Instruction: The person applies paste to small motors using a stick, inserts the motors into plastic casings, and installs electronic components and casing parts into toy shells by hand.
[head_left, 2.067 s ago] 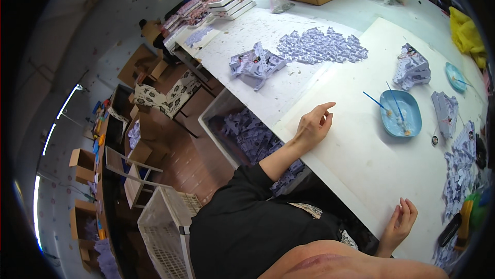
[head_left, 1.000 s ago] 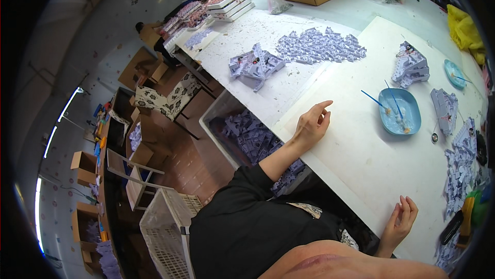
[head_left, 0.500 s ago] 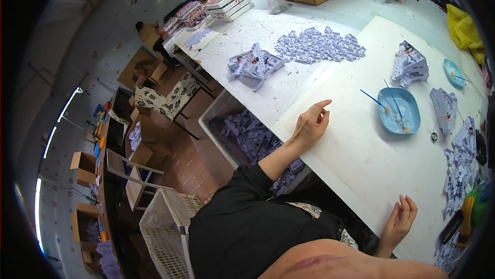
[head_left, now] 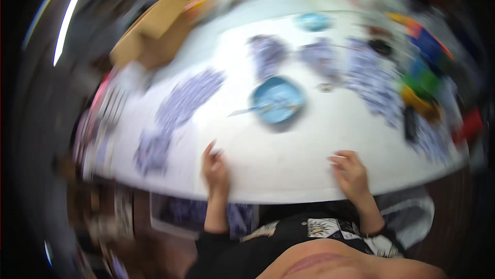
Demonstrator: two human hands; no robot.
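Observation:
The picture is blurred by motion. My left hand [head_left: 215,171] is over the near left part of the white table [head_left: 273,168], fingers loosely bent and apart, with no object visible in it. Opposite it, my right hand [head_left: 351,173] hovers near the table's front edge, its fingers loosely curled and apparently bare. Beyond and between the hands is a blue dish [head_left: 278,101] holding whitish stuff, with a thin blue stick leaning over its left rim. Behind the dish lie two clumps of lilac plastic parts, one left [head_left: 267,55] and one right [head_left: 320,57].
Lilac pieces [head_left: 188,98] spread on the left, a clump [head_left: 153,153] before them. More pieces [head_left: 371,83] lie right, beside a black object [head_left: 410,123] and coloured items [head_left: 423,80]. A second blue dish [head_left: 312,21] and cardboard box [head_left: 154,29] stand behind. A bin [head_left: 203,214] sits below the edge.
My view has swung to the right, so the table now faces me and its contents appear shifted left. Both hands remain apart, with nothing visibly picked up.

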